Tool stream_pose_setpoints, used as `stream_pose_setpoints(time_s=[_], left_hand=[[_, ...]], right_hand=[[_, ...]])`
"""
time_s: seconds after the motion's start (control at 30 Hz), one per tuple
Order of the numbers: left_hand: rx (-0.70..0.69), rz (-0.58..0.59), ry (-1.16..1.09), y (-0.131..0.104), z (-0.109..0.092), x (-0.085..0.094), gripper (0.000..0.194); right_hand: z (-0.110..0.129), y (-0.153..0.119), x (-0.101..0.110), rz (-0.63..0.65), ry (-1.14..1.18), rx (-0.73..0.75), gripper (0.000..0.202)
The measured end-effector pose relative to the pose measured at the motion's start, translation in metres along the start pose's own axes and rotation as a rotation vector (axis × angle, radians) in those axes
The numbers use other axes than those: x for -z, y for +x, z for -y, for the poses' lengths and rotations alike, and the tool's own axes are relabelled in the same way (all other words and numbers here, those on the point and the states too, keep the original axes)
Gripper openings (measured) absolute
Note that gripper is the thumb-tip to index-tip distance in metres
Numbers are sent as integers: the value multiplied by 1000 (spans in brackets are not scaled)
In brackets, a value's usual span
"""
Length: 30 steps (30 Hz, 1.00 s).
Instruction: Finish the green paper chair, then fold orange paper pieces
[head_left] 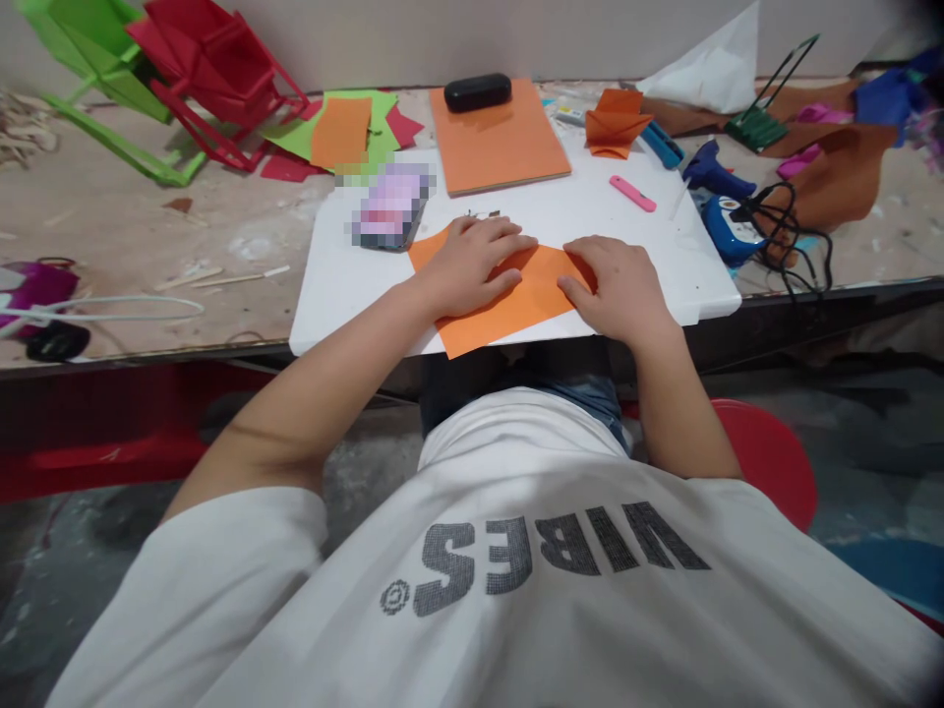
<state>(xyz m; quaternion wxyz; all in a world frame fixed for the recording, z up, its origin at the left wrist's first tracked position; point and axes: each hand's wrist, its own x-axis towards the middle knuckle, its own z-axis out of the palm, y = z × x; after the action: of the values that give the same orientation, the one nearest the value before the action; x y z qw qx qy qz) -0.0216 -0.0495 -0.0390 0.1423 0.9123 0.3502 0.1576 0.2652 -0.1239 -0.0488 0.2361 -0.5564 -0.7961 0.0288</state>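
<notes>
A sheet of orange paper (493, 326) lies on a white board (346, 300) at the table's front edge, one corner reaching the board's edge. Across its left part my left hand (476, 264) rests flat, fingers stretched to the right. My right hand (616, 283) is on the paper's right end, thumb and fingers apart and touching it. Both palms cover parts of the sheet. Beyond my left hand lies a phone (389, 206) with a blurred screen. A pink cutter (632, 194) lies past my right hand.
Behind sits a stack of orange paper (501, 147) with a black case (478, 92) on it. A folded orange piece (616, 123) stands near a blue glue gun (715, 172) and black cable (793, 226). Green (95, 49) and red paper chairs (206, 69) stand at left.
</notes>
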Motion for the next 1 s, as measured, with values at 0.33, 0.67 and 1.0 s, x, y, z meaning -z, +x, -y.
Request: stream_pose_setpoints(time_s=[0.33,0.67,1.0], left_hand=[[-73,83,4,-1,3,4,76],[-69,93,-5,1,6,1,74],[-63,114,15,3,5,3,75]], right_hand=[[-3,3,0,33,-4,1,54],[-5,-84,-38,-534,-32,340,25],[-21,-184,-64,690,362,-91,48]])
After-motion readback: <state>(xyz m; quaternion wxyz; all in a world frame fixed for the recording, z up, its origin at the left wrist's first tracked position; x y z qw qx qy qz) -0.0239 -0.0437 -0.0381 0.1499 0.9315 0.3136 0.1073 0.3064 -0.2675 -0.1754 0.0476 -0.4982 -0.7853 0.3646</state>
